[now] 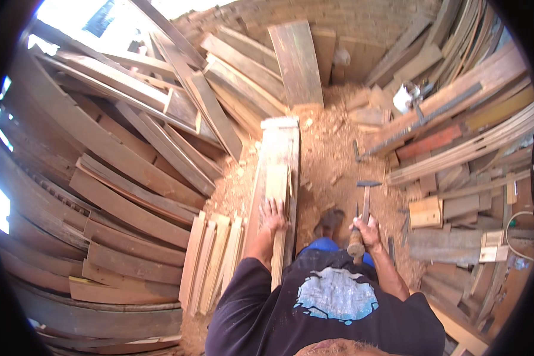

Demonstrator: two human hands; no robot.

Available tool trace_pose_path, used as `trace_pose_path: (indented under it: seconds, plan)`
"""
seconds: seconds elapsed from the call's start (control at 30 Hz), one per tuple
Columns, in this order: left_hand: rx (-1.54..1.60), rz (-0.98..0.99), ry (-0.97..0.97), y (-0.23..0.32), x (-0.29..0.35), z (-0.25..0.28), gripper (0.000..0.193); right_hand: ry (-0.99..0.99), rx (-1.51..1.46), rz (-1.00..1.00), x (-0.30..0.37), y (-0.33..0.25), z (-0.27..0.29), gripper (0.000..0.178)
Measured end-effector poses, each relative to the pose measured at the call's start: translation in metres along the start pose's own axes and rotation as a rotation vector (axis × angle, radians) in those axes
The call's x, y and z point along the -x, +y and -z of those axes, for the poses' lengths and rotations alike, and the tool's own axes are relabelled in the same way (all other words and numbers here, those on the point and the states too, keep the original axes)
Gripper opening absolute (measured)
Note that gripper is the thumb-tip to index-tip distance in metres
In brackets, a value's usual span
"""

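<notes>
Pale board (277, 179) lay on the bench (280, 139) under the left hand (272, 215), flat and unclenched, and could have slid if pressure eased; the right hand (369, 233) clutched hammer (366, 202) and chisel (355, 248) (two handles, one fist), so either might have slipped.

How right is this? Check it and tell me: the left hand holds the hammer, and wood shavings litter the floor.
Wrong hand: the head view shows the right hand holding the hammer, while the left hand rests on a pale board. Wood shavings do litter the floor.
</notes>
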State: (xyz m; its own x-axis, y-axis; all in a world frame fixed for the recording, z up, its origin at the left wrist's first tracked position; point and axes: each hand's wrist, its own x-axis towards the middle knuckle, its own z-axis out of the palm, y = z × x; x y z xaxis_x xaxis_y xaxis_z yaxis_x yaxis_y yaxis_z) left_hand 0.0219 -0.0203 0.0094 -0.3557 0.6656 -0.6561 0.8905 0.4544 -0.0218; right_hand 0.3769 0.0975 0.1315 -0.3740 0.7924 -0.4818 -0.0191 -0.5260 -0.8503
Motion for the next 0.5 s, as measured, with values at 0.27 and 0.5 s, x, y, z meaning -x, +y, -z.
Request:
trace_pose_path:
  seconds: [0.27, 0.5]
  plan:
    - [0.691, -0.317, -0.088, 0.044, -0.015, 0.032, 0.097, -0.098, -0.096, 0.002, -0.018, -0.044, -0.011, 0.025]
    - [0.765, -0.836, 0.700, 0.173, 0.188, 0.095, 0.103, -0.428, -0.039, -0.055, -0.014, -0.047, -0.008, 0.024]
